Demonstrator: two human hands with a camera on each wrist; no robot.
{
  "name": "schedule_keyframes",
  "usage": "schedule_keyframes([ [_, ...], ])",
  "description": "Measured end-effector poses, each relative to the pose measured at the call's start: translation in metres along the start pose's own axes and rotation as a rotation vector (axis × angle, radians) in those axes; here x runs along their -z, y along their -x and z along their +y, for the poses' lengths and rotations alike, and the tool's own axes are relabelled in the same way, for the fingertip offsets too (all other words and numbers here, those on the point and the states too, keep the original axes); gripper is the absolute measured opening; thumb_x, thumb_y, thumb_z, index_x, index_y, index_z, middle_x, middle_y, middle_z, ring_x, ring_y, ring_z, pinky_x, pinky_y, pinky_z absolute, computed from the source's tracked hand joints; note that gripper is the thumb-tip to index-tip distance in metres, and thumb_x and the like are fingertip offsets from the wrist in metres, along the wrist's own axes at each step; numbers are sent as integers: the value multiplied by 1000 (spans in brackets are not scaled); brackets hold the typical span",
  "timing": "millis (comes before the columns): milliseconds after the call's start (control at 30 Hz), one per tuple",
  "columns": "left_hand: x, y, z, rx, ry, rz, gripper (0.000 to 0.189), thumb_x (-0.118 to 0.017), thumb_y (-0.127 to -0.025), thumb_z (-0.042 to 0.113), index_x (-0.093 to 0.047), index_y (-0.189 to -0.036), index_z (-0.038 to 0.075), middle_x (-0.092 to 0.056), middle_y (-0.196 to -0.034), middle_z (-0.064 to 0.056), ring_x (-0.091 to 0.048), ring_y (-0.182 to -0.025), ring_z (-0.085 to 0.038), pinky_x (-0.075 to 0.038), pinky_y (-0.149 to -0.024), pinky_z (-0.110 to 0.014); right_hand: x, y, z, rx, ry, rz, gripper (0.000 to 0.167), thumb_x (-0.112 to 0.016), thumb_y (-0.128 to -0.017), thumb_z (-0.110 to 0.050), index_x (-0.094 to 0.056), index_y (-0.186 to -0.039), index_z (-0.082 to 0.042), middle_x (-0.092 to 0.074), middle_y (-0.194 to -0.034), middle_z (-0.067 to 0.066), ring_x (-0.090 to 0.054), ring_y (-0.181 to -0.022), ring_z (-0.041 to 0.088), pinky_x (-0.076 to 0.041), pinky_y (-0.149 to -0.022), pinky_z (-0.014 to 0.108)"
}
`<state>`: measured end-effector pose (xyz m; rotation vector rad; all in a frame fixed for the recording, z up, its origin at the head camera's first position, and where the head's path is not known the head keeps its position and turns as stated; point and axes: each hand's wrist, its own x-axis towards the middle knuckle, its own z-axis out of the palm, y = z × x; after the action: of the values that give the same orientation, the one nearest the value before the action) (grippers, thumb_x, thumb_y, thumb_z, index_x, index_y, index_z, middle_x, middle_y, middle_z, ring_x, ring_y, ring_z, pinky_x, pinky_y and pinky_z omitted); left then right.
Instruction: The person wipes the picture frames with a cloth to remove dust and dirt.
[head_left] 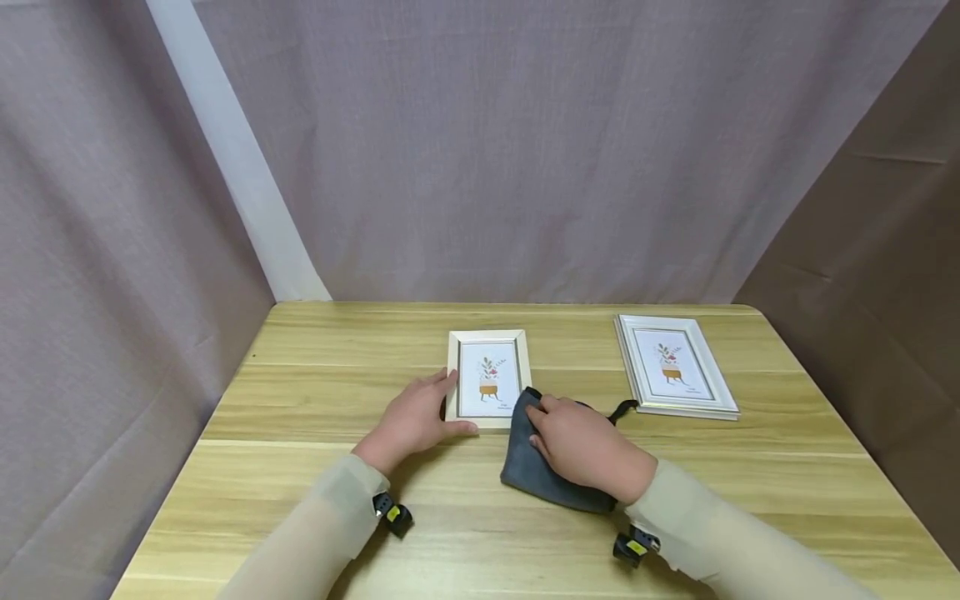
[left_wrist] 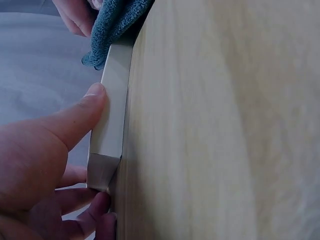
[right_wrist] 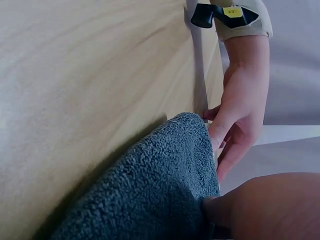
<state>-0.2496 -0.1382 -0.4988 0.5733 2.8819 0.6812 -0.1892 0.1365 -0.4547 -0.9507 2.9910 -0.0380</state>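
A picture frame (head_left: 489,335) with a pale wooden border and a flower-pot print lies face up on the table. My left hand (head_left: 417,418) grips its lower left corner, the thumb along the near edge and the fingers at the left side. In the left wrist view the thumb presses the side of the frame (left_wrist: 112,110). My right hand (head_left: 585,442) holds a dark grey-blue cloth (head_left: 543,483) over the frame's lower right corner, hiding that corner. Up close the cloth (right_wrist: 155,185) looks fluffy, and the right thumb rests on it.
White picture frames (head_left: 716,367), seemingly stacked, lie at the right of the wooden table (head_left: 337,350), the top one bearing the same print. A black strap (head_left: 624,409) sticks out beside the right hand. Grey curtains (head_left: 487,167) hang behind the table's back edge.
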Motion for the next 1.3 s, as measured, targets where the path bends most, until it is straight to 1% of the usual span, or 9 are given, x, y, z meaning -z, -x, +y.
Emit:
schedule_keyframes([
  [100,0,2,2,-6,3,3,106,-87,-89,63,-43,-169,8,-44,-170,-17,-48,-149,-46,-43,-119,-57,0,2,-2,-6,14,4,45,-71,-109,-27,-70,-142,4,-69,-123,22,-72,-102,37,-62,-83,50],
  [233,2,3,0,2,3,10,106,-88,-88,62,-44,-168,8,-45,-170,-16,-49,-150,-44,-42,-121,-55,-1,-2,-3,-20,29,8,46,-70,-110,-31,-70,-142,2,-68,-125,23,-72,-102,37,-63,-77,51],
  [367,3,3,-3,0,9,16,107,-88,-88,62,-44,-168,8,-45,-170,-16,-49,-151,-43,-41,-122,-54,0,-11,-2,-34,38,16,47,-70,-110,-31,-70,-141,4,-67,-124,25,-71,-101,37,-63,-71,52],
  [467,3,3,-4,-10,14,24,106,-88,-88,62,-45,-168,8,-46,-169,-17,-49,-150,-43,-41,-122,-53,1,-22,4,-49,50,13,48,-70,-110,-32,-69,-141,5,-67,-124,26,-71,-103,37,-63,-70,52],
  [700,1,4,0,-38,-4,32,106,-88,-87,63,-46,-166,5,-48,-167,-20,-51,-149,-43,-42,-121,-52,0,-53,25,-94,58,-31,51,-66,-112,-32,-65,-146,5,-65,-132,29,-70,-112,42,-63,-81,56],
  [867,-2,4,5,-38,3,23,107,-87,-88,63,-44,-167,6,-46,-168,-18,-50,-150,-41,-41,-122,-52,3,-70,41,-136,62,-62,52,-63,-113,-31,-62,-150,5,-62,-140,31,-69,-118,44,-64,-82,57],
  [1000,-6,3,8,-38,6,11,107,-86,-88,64,-43,-168,8,-45,-169,-17,-49,-151,-41,-41,-122,-52,3,-78,54,-167,58,-72,53,-60,-114,-30,-59,-154,4,-57,-149,33,-66,-123,47,-62,-87,59],
  [1133,-7,4,12,-38,9,3,107,-86,-88,65,-43,-169,9,-44,-170,-16,-49,-151,-42,-41,-122,-53,-1,-84,66,-191,44,-73,55,-58,-115,-31,-55,-158,2,-53,-155,31,-63,-128,49,-60,-95,61],
  [1300,-7,6,15,-29,20,3,107,-86,-88,65,-43,-169,10,-44,-170,-16,-48,-152,-40,-42,-122,-52,-4,-87,78,-196,11,-66,56,-57,-116,-32,-51,-162,0,-49,-160,28,-60,-133,48,-56,-102,61],
])
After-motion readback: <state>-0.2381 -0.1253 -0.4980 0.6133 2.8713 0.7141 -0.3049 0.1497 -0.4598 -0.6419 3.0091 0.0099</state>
